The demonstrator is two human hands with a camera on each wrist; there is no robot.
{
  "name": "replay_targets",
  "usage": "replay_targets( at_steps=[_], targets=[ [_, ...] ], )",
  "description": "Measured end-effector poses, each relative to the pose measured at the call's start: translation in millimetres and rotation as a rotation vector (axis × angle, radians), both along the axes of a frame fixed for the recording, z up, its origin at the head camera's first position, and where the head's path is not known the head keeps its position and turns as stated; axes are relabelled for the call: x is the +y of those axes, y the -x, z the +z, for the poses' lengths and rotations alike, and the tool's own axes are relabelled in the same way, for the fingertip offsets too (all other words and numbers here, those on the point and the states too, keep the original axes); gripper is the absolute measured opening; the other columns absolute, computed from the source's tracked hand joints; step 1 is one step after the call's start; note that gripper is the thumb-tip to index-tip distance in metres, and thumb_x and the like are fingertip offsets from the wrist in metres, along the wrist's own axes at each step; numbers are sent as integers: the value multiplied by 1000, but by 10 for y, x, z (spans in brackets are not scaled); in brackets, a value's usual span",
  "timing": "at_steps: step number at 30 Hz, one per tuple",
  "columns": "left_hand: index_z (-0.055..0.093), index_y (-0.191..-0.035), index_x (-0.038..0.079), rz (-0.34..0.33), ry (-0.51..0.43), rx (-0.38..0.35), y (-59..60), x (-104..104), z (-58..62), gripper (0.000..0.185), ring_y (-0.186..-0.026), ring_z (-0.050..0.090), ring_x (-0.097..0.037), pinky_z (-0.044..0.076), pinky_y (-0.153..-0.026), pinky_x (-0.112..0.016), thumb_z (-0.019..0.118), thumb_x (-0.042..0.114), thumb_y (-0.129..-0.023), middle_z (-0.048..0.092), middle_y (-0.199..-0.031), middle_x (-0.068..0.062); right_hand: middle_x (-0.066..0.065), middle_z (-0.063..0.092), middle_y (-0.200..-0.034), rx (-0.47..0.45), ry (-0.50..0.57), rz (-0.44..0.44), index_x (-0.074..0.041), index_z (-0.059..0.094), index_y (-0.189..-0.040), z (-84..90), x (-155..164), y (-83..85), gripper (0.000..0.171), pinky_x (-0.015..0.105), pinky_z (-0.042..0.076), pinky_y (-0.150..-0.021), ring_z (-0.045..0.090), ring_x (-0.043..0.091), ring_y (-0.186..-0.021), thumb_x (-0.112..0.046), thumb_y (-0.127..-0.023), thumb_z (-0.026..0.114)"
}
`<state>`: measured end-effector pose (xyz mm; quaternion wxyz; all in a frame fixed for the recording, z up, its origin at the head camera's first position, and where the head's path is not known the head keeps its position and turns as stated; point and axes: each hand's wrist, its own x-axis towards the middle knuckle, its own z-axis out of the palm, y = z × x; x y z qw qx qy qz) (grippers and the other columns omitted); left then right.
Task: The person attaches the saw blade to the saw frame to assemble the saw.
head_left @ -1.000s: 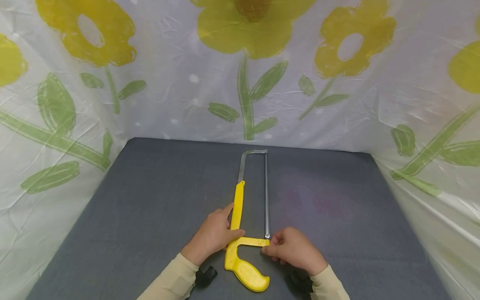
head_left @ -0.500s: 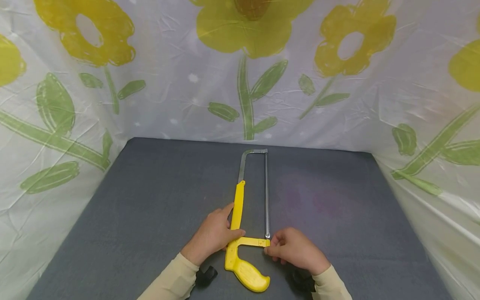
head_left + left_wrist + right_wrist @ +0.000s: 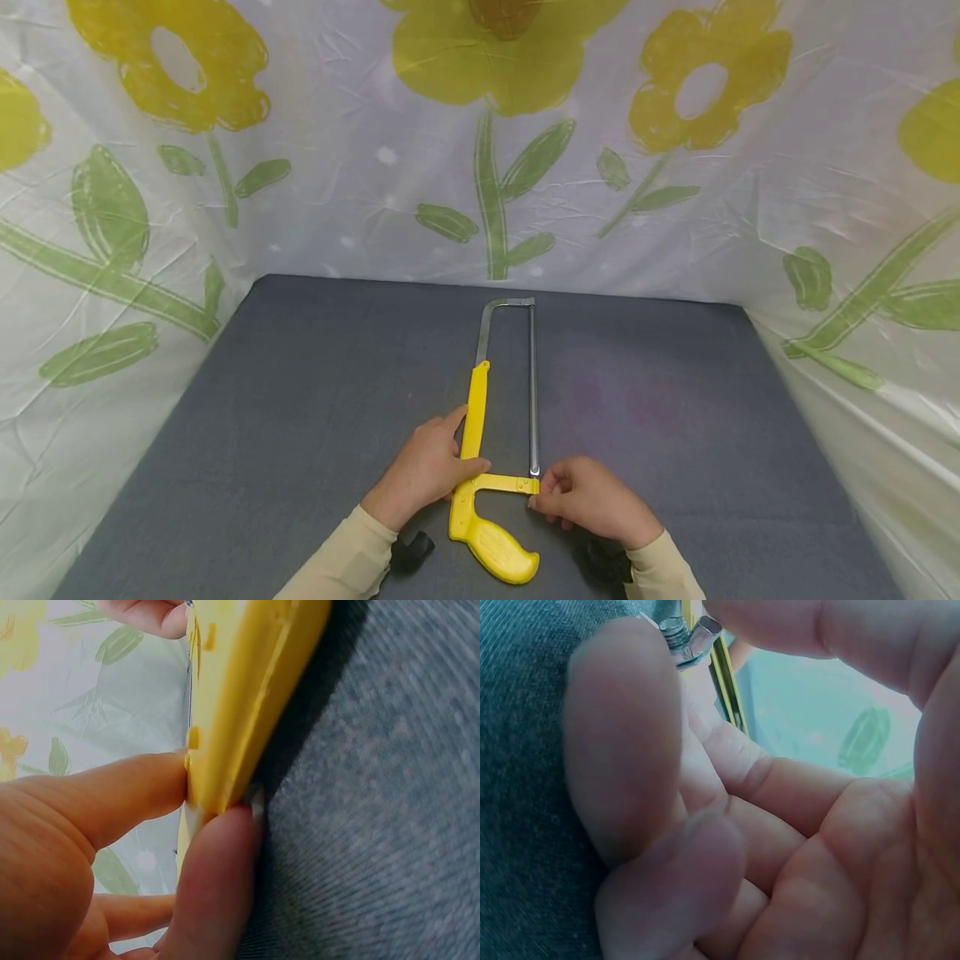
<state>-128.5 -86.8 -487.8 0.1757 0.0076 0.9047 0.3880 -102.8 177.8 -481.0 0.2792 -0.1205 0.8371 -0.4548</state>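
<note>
the yellow hacksaw [image 3: 487, 467] lies flat on the grey mat [image 3: 300, 417], roughly in the middle of its near half, with the metal bow pointing away from the person and the pistol handle nearest them. everything else sits around it.

to the left of the hacksaw, the left hand [image 3: 423, 475] clamps the yellow frame: the thumb hooks over the corner where the spine meets the crossbar, and the forefinger lies along the spine's outer edge. the left wrist view shows the frame [image 3: 240, 705] pinched between thumb and fingers [image 3: 217, 885], a grip that seems meant to keep the tool from sliding or twisting on the mat.

to the right of the hacksaw, the right hand [image 3: 592, 500] has its fingers curled in close, tips meeting at the near end of the blade [image 3: 533, 392]. the right wrist view shows a small metal nut [image 3: 694, 637] on its threaded stud between fingertip and thumb (probably the blade's tension fitting), so this hand pinches the nut while the other one braces the frame.
</note>
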Motion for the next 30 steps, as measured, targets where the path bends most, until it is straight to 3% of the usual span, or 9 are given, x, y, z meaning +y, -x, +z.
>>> replay_targets(
  at_steps=[21, 30],
  targets=[
    [44, -165, 7, -10, -30, 4, -34, -18, -62, 97, -55, 61, -18, 55, -50, -33, 92, 34, -85, 58, -93, -8, 4, 72, -73, -2, 16, -1, -5, 73, -89, -14, 5, -52, 7, 31, 53, -54, 62, 16, -58, -10, -95, 73],
    [44, -165, 8, 0, -30, 6, -17, -24, -37, 97, -54, 60, -18, 55, -50, -33, 92, 34, -85, 58, -94, -8, 4, 71, -73, -20, 25, -4, -4, 73, -89, -3, -5, -28, 5, 32, 54, -55, 61, 16, -60, -6, -93, 74]
  ],
)
